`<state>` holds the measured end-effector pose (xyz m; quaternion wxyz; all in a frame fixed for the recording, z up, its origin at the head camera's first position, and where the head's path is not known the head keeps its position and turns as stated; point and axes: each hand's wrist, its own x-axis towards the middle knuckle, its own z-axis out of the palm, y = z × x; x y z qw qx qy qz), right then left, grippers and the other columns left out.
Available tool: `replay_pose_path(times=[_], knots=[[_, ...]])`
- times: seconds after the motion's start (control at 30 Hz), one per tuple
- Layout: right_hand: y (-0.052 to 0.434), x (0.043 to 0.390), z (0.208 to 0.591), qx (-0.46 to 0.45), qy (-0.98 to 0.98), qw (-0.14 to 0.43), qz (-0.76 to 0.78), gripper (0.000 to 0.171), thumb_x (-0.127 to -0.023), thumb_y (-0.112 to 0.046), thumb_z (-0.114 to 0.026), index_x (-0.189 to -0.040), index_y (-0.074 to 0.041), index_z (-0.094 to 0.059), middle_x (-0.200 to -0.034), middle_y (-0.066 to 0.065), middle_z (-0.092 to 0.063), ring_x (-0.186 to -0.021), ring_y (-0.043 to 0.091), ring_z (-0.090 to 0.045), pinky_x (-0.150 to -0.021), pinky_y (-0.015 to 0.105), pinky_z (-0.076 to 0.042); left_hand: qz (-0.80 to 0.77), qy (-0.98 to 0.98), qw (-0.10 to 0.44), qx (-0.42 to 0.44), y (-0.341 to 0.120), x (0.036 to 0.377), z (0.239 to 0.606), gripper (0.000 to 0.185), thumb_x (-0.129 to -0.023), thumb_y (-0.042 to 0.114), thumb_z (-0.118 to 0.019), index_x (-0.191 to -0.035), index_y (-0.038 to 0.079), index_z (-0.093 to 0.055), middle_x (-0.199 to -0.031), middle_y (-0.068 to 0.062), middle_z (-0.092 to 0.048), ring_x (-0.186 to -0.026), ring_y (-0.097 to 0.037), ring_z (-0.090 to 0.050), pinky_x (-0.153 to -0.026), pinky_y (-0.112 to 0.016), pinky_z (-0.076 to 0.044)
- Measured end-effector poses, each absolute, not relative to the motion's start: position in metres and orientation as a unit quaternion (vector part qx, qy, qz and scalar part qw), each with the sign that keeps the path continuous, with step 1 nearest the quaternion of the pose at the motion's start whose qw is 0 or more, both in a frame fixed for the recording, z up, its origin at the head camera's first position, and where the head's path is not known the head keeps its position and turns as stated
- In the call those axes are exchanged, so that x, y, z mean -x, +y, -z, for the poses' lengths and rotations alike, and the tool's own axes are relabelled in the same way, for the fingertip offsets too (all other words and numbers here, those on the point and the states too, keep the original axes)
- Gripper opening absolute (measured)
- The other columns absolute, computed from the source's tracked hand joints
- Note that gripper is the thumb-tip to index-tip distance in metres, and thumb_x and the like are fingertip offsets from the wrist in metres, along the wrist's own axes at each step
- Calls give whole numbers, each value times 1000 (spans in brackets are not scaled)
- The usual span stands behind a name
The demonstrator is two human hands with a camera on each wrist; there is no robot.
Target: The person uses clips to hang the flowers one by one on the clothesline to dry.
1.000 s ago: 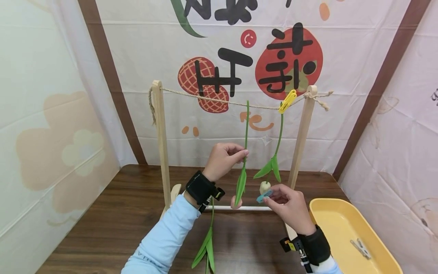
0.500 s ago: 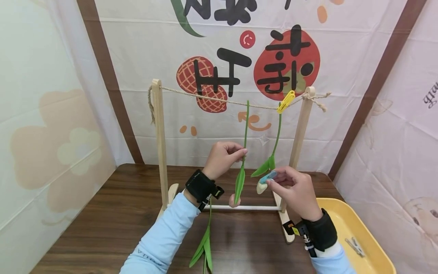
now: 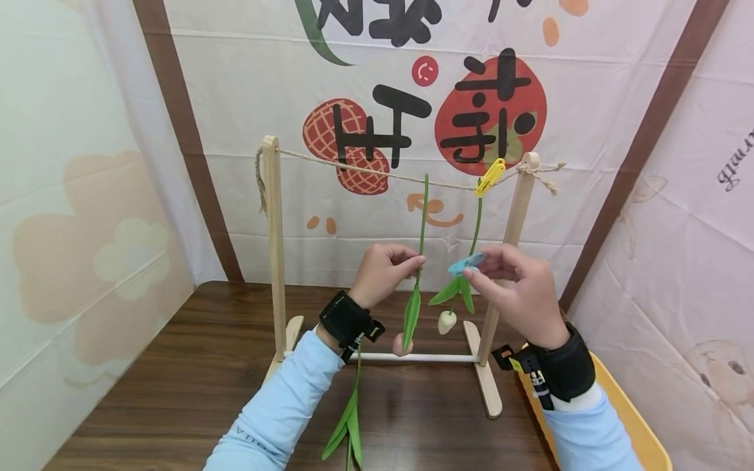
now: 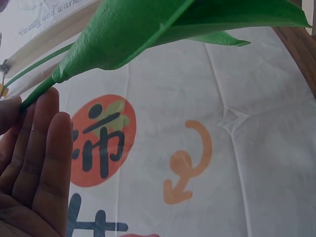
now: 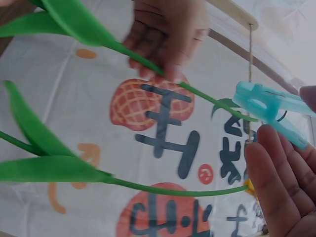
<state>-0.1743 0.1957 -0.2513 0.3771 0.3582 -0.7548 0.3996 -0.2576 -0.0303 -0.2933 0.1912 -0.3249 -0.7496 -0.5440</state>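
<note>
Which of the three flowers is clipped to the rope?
The white flower, farthest right: the yellow clothespin holds it on the rope. The pink flower is unclipped, pinched by the left hand; the third flower shows lower, unclipped.

The clothespin (image 3: 466, 263) is light blue, the clip (image 3: 490, 177) is yellow. The stem (image 3: 423, 216) is green, the bud (image 3: 403, 345) is pale pink. The surface (image 3: 424, 418) shows brown wood grain; near its right edge, the tray (image 3: 639, 425) is yellow.
</note>
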Motion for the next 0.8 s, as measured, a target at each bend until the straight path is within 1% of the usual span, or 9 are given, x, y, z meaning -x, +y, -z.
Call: replay_pose_path(times=[0.27, 0.33, 0.57, 0.8], knots=[[190, 177, 218, -353, -749, 405, -389, 25, -77, 4, -79, -100, 4, -68, -83, 7, -71, -71, 3, -64, -70, 17, -51, 544, -749, 198, 322, -30, 258, 294, 14, -92, 16, -70, -86, 5, -76, -68, 1, -68, -66, -26, -66, -62, -30, -52], [189, 179, 211, -349, -749, 412, -384, 25, -78, 3, -79, -100, 5, -68, -83, 8, -71, -72, 3, -64, -71, 17, -51, 545, -749, 197, 321, -29, 258, 294, 14, -92, 17, -70, -86, 5, -77, -68, 1, -68, -67, -28, -66, -62, -30, -52], [181, 191, 189, -345, -742, 437, -374, 25, -78, 0, -81, -99, 7, -69, -83, 11, -71, -72, 0, -63, -71, 16, -51, 536, -756, 204, 316, -30, 258, 295, 15, -92, 18, -70, -87, 6, -77, -68, 3, -68, -64, -16, -65, -61, -29, -53], [170, 201, 174, -349, -734, 456, -363, 23, -79, -2, -80, -97, 7, -69, -81, 11, -70, -70, -2, -62, -69, 15, -50, 525, -761, 213, 316, -32, 259, 295, 16, -92, 19, -70, -87, 6, -77, -67, 5, -67, -63, -11, -64, -61, -29, -52]])
